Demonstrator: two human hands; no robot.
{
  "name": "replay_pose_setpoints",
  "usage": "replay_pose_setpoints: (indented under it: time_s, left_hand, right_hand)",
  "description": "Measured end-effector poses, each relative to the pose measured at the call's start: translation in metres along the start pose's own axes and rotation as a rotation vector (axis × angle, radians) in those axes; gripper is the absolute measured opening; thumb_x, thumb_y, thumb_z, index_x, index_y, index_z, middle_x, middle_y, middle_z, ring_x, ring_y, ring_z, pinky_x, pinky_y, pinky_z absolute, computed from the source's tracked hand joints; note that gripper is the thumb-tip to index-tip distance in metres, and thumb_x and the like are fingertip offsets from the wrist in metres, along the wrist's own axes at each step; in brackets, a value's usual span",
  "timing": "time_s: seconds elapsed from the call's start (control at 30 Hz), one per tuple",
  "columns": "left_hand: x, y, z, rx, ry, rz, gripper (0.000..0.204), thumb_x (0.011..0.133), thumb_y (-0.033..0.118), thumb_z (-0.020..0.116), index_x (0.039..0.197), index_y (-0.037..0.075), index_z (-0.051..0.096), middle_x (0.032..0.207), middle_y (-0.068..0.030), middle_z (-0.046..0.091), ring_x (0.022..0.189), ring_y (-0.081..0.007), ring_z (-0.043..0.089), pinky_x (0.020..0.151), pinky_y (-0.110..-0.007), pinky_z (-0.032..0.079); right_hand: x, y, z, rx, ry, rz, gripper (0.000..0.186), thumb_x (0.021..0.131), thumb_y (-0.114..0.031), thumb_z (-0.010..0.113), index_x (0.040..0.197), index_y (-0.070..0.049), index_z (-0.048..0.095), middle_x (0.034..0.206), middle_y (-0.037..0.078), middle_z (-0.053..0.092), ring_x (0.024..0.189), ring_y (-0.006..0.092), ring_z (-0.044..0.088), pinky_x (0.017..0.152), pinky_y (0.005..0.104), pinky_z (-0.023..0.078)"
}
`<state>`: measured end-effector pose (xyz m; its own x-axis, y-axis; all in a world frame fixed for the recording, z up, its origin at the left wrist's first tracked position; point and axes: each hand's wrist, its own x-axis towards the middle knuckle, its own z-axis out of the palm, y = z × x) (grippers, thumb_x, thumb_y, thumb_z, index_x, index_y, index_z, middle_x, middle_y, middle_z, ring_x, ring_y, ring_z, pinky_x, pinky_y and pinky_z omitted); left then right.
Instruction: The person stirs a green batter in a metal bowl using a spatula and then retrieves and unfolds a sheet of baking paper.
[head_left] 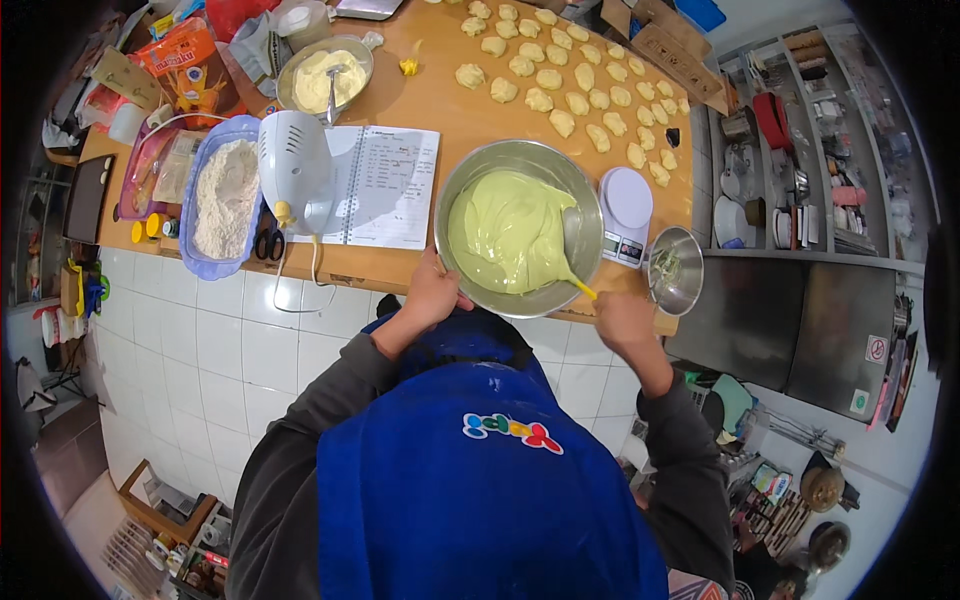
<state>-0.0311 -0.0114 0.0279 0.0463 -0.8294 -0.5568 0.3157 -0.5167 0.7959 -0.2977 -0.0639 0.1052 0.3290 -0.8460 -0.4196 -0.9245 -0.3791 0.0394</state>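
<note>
Blue apron (480, 480) nearest; orange package (185, 55) top-left on table (440, 100).

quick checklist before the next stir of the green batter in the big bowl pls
1. Left hand steadying the steel bowl at its near rim: ok.
2. Right hand gripping the yellow-handled spatula: ok.
3. Spatula blade down in the green batter: ok.
4. Bowl fully on the table: not ok, near edge overhangs.
5. Scale clear of the bowl: cannot tell, very close.

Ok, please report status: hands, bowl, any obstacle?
Left hand grips steel bowl rim. Right hand holds spatula in green batter. Nothing blocking.
</note>
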Motion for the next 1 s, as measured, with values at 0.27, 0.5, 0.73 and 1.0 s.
replay_pose_setpoints:
  time_s: [0.27,0.5,0.73,1.0]
  left_hand:
    - [0.009,-0.01,-0.006,-0.013,-0.142,0.002,0.051,0.087,0.0,0.035,0.134,0.003,0.015,0.103,-0.02,0.053,0.061,-0.0215,0.062,0.05,-0.027,0.055]
    - [0.011,-0.015,-0.011,0.041,-0.143,0.002,0.05,0.087,-0.001,0.033,0.133,0.003,0.013,0.102,-0.0211,0.053,0.061,-0.0226,0.062,0.051,-0.029,0.056]
    - [0.01,-0.017,-0.011,0.031,-0.157,-0.015,0.052,0.086,-0.004,0.032,0.133,0.003,0.012,0.104,-0.022,0.052,0.063,-0.0255,0.063,0.053,-0.03,0.057]
    - [0.009,-0.012,-0.011,0.028,-0.168,-0.018,0.05,0.084,-0.005,0.033,0.131,-0.001,0.017,0.104,-0.0225,0.053,0.064,-0.0259,0.063,0.054,-0.031,0.057]
  right_hand:
    - [-0.015,-0.038,0.005,0.579,-0.081,0.101,0.027,0.083,-0.022,0.049,0.074,0.001,0.061,0.069,0.022,0.058,0.07,0.0391,0.057,0.063,0.0469,0.043]
    - [-0.021,-0.064,-0.023,0.538,0.225,0.085,0.021,0.084,-0.018,0.049,0.073,-0.001,0.056,0.062,0.019,0.055,0.062,0.0368,0.055,0.058,0.047,0.042]
    - [-0.003,-0.068,0.031,0.132,0.631,-0.143,0.016,0.069,-0.007,0.052,0.083,-0.002,0.057,0.057,0.011,0.05,0.053,0.0278,0.05,0.057,0.0343,0.041]
    - [-0.02,-0.047,0.064,0.151,0.681,-0.039,0.016,0.07,-0.005,0.056,0.086,-0.004,0.058,0.056,0.009,0.048,0.056,0.0268,0.05,0.052,0.0372,0.041]
